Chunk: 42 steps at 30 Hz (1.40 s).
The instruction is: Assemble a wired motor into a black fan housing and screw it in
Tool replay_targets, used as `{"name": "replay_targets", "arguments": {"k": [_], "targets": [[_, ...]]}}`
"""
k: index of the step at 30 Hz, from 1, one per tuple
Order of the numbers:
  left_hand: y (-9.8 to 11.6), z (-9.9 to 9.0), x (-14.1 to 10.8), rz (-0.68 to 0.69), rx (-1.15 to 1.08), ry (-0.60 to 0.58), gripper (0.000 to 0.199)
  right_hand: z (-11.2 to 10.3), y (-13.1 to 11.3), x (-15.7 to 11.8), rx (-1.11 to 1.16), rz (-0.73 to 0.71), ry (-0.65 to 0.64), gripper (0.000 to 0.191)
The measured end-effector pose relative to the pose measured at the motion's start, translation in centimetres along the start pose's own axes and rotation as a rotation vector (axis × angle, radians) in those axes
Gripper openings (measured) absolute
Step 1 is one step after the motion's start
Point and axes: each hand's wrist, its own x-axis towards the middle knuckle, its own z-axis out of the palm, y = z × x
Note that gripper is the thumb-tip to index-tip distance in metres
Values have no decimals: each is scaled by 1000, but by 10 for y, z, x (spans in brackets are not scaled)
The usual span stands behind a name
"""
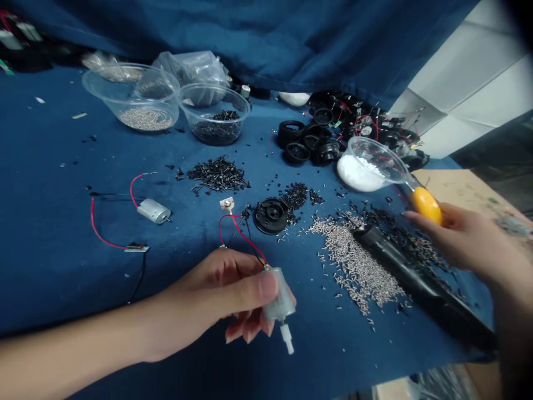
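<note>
My left hand (pixel 233 294) is closed around a small silver motor (pixel 280 294), thumb on top. A white plastic piece (pixel 287 339) sits on the motor's shaft, pointing down and right. Red and black wires (pixel 245 236) run from its other end to a small metal contact plate (pixel 227 204). My right hand (pixel 470 239) is closed on a yellow-handled tool (pixel 427 204) whose metal shank points toward a clear cup (pixel 370 166) of white material; its tip is not clear. Below that hand, a black electric screwdriver (pixel 416 283) lies across silver screws (pixel 353 255).
A second motor (pixel 154 211) and a small circuit board (pixel 136 248) lie at left. Clear bowls (pixel 137 100) of screws stand behind, near loose black parts (pixel 219 175). A round black part (pixel 270 215) lies in the middle; black rings (pixel 297 151) and wired assemblies (pixel 366 119) are piled behind.
</note>
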Motion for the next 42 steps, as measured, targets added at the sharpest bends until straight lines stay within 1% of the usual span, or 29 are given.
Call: {"name": "replay_targets", "arguments": {"k": [2, 3, 4, 6, 8, 10, 11, 12, 13, 14, 15, 17, 18, 20, 22, 24, 26, 27, 29, 31, 32, 34, 37, 40, 42], "targets": [[-1, -1, 0, -4, -14, 6, 43, -5, 11, 1, -412, 14, 124, 29], [-1, 0, 0, -3, -14, 3, 43, -7, 14, 0, -550, 20, 169, 26], [-1, 1, -1, 3, -5, -5, 42, -8, 14, -2, -619, 14, 189, 23], [-1, 4, -2, 32, 64, 12, 37, -10, 9, -6, -679, -30, 201, 19], [1, 8, -4, 69, 261, 86, 26, -7, -5, -14, -692, -142, 248, 14], [4, 13, -6, 146, 559, 174, 18, 10, -27, -28, -658, -285, 313, 7], [5, 14, -6, 203, 720, 198, 15, 25, -38, -37, -620, -319, 325, 10], [5, 16, -7, 266, 867, 209, 13, 43, -50, -46, -540, -329, 266, 8], [4, 17, -8, 333, 989, 216, 11, 65, -60, -56, -420, -310, 130, 11], [2, 18, -9, 399, 1092, 228, 10, 88, -68, -66, -254, -298, 58, 20], [-1, 18, -9, 450, 1178, 251, 10, 111, -74, -76, -113, -267, -65, 25], [-9, 16, -10, 550, 1310, 310, 15, 154, -79, -92, 100, -174, -289, 32], [-13, 15, -10, 588, 1355, 328, 18, 171, -78, -98, 163, -121, -364, 35], [-20, 13, -9, 620, 1400, 284, 18, 196, -72, -106, 206, -46, -413, 39], [-25, 12, -9, 609, 1404, 270, 16, 209, -64, -110, 212, -20, -417, 42], [-26, 12, -9, 578, 1420, 315, 23, 214, -58, -111, 219, -32, -411, 44], [-25, 13, -10, 514, 1437, 357, 31, 215, -56, -109, 220, -52, -424, 45], [-23, 14, -10, 477, 1439, 360, 34, 215, -56, -108, 216, -56, -437, 46], [-21, 14, -10, 416, 1430, 306, 39, 213, -57, -106, 199, -62, -479, 45], [-18, 13, -10, 395, 1409, 228, 43, 212, -58, -105, 182, -67, -511, 45], [-17, 12, -10, 391, 1394, 205, 42, 211, -59, -105, 173, -67, -523, 45], [-17, 11, -10, 373, 1354, 194, 34, 210, -59, -107, 149, -54, -535, 45], [-18, 12, -11, 346, 1328, 222, 20, 210, -57, -108, 113, -12, -549, 45], [-16, 13, -15, 383, 1387, 281, 21, 210, -55, -107, 105, -2, -573, 45], [-15, 12, -16, 410, 1450, 256, 16, 209, -54, -107, 112, -5, -596, 44]]}}
